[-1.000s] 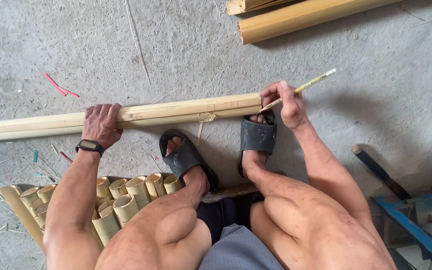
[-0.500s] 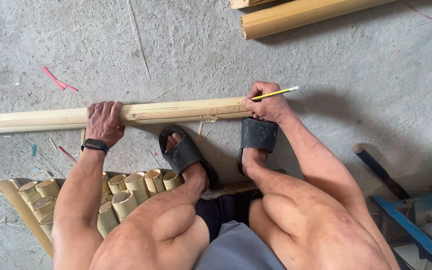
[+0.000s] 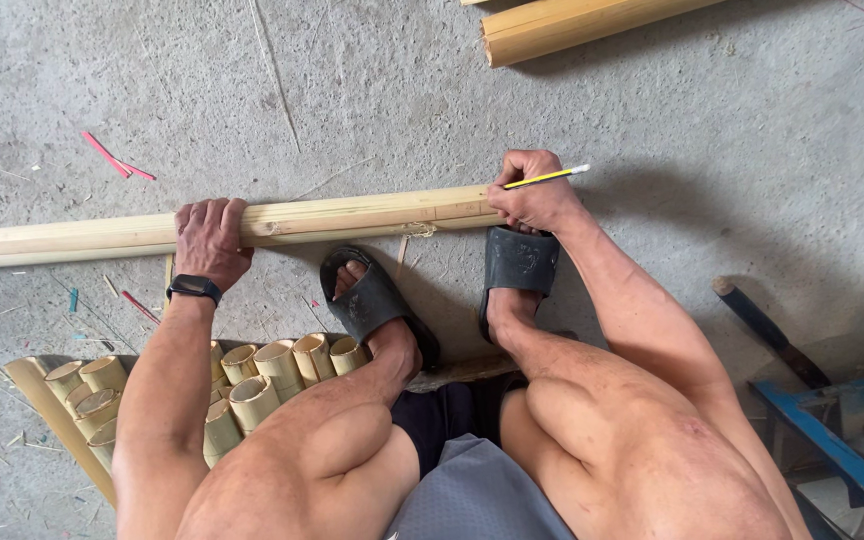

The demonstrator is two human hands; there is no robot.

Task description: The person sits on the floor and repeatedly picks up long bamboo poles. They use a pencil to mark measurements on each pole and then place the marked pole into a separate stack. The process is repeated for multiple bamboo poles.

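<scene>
Lowered — right hand (image 3: 537,200) marks bamboo pole (image 3: 352,214) with pencil (image 3: 544,178).

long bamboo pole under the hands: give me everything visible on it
The pole is pale yellow bamboo, lying flat on the grey concrete floor, running from the left frame edge, tilted slightly up to the right. A rough, splintered node shows near its middle. The left hand presses down on it; the right hand, holding a yellow pencil, covers its right end. Two black sandals sit just below it.
</scene>
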